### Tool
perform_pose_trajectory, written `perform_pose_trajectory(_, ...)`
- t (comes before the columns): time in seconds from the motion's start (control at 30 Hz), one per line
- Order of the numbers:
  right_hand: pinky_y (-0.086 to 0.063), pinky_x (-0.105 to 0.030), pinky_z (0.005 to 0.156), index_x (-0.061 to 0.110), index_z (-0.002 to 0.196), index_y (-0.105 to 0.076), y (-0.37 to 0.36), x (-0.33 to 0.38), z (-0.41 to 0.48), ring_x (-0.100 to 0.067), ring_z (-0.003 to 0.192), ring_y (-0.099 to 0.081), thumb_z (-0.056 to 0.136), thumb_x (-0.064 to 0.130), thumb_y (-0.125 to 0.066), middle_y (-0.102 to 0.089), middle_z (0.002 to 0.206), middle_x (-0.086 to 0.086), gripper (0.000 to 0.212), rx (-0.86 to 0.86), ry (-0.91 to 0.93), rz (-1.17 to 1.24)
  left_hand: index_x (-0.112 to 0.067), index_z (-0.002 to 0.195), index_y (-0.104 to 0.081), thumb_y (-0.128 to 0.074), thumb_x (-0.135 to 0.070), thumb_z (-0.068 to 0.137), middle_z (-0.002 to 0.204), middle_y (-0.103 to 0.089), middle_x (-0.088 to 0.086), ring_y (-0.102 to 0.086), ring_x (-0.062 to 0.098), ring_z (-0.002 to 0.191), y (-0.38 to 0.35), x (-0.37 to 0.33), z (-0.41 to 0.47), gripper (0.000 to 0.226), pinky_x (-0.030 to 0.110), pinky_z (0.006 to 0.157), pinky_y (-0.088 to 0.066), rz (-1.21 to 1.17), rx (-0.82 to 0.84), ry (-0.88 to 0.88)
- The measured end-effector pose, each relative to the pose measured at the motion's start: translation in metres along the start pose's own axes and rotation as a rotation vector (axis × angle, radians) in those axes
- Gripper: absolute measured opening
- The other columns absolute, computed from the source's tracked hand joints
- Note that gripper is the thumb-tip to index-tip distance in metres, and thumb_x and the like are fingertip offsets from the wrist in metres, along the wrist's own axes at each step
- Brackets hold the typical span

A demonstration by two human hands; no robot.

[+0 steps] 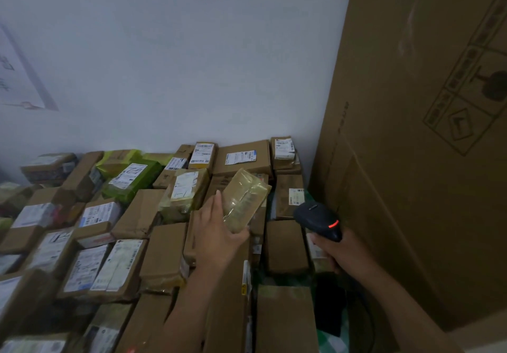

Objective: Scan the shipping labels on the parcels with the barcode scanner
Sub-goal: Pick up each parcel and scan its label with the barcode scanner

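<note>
My left hand (216,233) curls round the near end of a tape-wrapped brown parcel (245,196), holding it tilted above the heap of labelled parcels (118,243) left of the tall cardboard carton (411,174). My right hand (341,252) grips the black barcode scanner (318,218) just beside that carton, red light glowing, head turned toward the held parcel.

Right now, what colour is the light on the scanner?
Red-orange, a glowing strip on the black scanner; the head view shows it.
</note>
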State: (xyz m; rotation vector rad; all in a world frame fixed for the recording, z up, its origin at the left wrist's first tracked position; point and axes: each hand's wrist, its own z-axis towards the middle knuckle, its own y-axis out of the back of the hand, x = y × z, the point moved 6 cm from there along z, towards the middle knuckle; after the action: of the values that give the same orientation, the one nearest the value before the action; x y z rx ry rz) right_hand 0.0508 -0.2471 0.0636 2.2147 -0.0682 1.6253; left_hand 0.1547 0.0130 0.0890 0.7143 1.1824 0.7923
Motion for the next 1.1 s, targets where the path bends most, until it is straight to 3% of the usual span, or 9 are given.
perform_pose_trajectory(0.13, -0.038, -0.023, 0.04, 0.01, 0.078, -0.061, 0.002, -0.009, 0.021, -0.01, 0.034, -0.046, 0.088, 0.017, -0.073, -0.055, 0.045, 0.002, 0.018, -0.072, -0.03, 0.03, -0.006, 0.154, -0.025, -0.081, -0.047, 0.073, 0.147, -0.042, 0.017, -0.037, 0.036, 0.135, 0.002, 0.004, 0.014, 0.108, 0.051, 0.116, -0.028, 0.2, -0.085, -0.043)
perform_pose_trajectory(0.3, -0.041, -0.028, 0.045, 0.014, 0.077, -0.062, -0.014, -0.008, 0.042, -0.013, 0.037, -0.05, 0.086, 0.022, -0.074, -0.059, 0.047, 0.0, 0.018, -0.038, 0.001, 0.026, 0.0, 0.152, -0.029, -0.093, -0.036, 0.062, 0.139, -0.046, 0.029, -0.044, 0.045, 0.129, -0.01, 0.026, 0.011, 0.116, 0.059, 0.108, -0.039, 0.253, -0.014, -0.068)
perform_pose_trajectory(0.43, -0.04, -0.028, 0.046, 0.013, 0.076, -0.061, -0.032, -0.006, 0.051, -0.015, 0.036, -0.049, 0.087, 0.024, -0.074, -0.059, 0.05, -0.002, 0.02, 0.008, 0.012, 0.025, -0.004, 0.141, -0.05, -0.088, -0.042, 0.065, 0.13, -0.056, 0.023, -0.055, 0.042, 0.117, -0.014, 0.035, 0.009, 0.093, 0.053, 0.095, -0.048, 0.354, 0.051, -0.116)
perform_pose_trajectory(0.57, -0.041, -0.024, 0.042, 0.007, 0.076, -0.06, -0.037, -0.011, 0.053, -0.017, 0.037, -0.051, 0.089, 0.026, -0.072, -0.059, 0.05, -0.003, 0.025, 0.033, -0.019, 0.047, -0.017, 0.15, -0.038, -0.073, -0.042, 0.084, 0.153, -0.038, 0.009, -0.035, 0.032, 0.137, -0.017, 0.043, 0.01, 0.079, 0.046, 0.109, -0.033, 0.367, 0.128, -0.104)
perform_pose_trajectory(0.63, -0.041, -0.026, 0.043, 0.006, 0.069, -0.058, -0.032, -0.018, 0.052, -0.018, 0.036, -0.05, 0.089, 0.025, -0.072, -0.056, 0.046, -0.003, 0.031, -0.008, -0.056, 0.064, -0.016, 0.15, -0.038, -0.07, -0.044, 0.086, 0.154, -0.036, 0.01, -0.031, 0.033, 0.14, -0.019, 0.036, 0.009, 0.077, 0.047, 0.115, -0.027, 0.392, 0.123, -0.107)
perform_pose_trajectory(0.77, -0.039, -0.025, 0.039, 0.005, 0.068, -0.058, -0.011, -0.037, 0.046, -0.019, 0.035, -0.048, 0.09, 0.019, -0.071, -0.054, 0.045, -0.004, 0.03, -0.14, -0.156, 0.156, -0.008, 0.135, -0.058, -0.078, -0.027, 0.08, 0.134, -0.056, 0.017, -0.051, 0.037, 0.127, -0.038, -0.006, -0.003, 0.062, 0.049, 0.102, -0.045, 0.244, -0.038, -0.319)
perform_pose_trajectory(0.83, -0.039, -0.024, 0.04, 0.007, 0.068, -0.058, 0.001, -0.048, 0.041, -0.017, 0.037, -0.049, 0.09, 0.022, -0.07, -0.055, 0.046, -0.002, 0.03, -0.173, -0.212, 0.163, -0.01, 0.135, -0.058, -0.073, -0.026, 0.085, 0.133, -0.057, 0.012, -0.056, 0.029, 0.121, -0.065, -0.029, -0.01, 0.055, 0.039, 0.098, -0.048, 0.121, 0.058, -0.373)
perform_pose_trajectory(0.93, -0.038, -0.024, 0.042, 0.006, 0.07, -0.057, 0.009, -0.065, 0.034, -0.02, 0.04, -0.048, 0.092, 0.022, -0.068, -0.052, 0.046, -0.004, 0.03, -0.173, -0.27, 0.162, -0.018, 0.149, -0.039, -0.055, -0.036, 0.098, 0.149, -0.039, 0.004, -0.043, 0.018, 0.132, -0.125, -0.045, -0.017, 0.057, 0.028, 0.109, -0.035, 0.06, 0.362, -0.267)
perform_pose_trajectory(1.1, -0.036, -0.025, 0.041, 0.002, 0.081, -0.058, 0.01, -0.086, 0.025, -0.019, 0.039, -0.047, 0.092, 0.016, -0.068, -0.052, 0.054, -0.006, 0.02, -0.169, -0.331, 0.2, -0.006, 0.155, -0.015, -0.049, -0.043, 0.101, 0.162, -0.008, 0.021, -0.017, 0.037, 0.147, -0.203, -0.033, -0.035, 0.074, 0.037, 0.117, -0.023, 0.145, 0.71, 0.014)
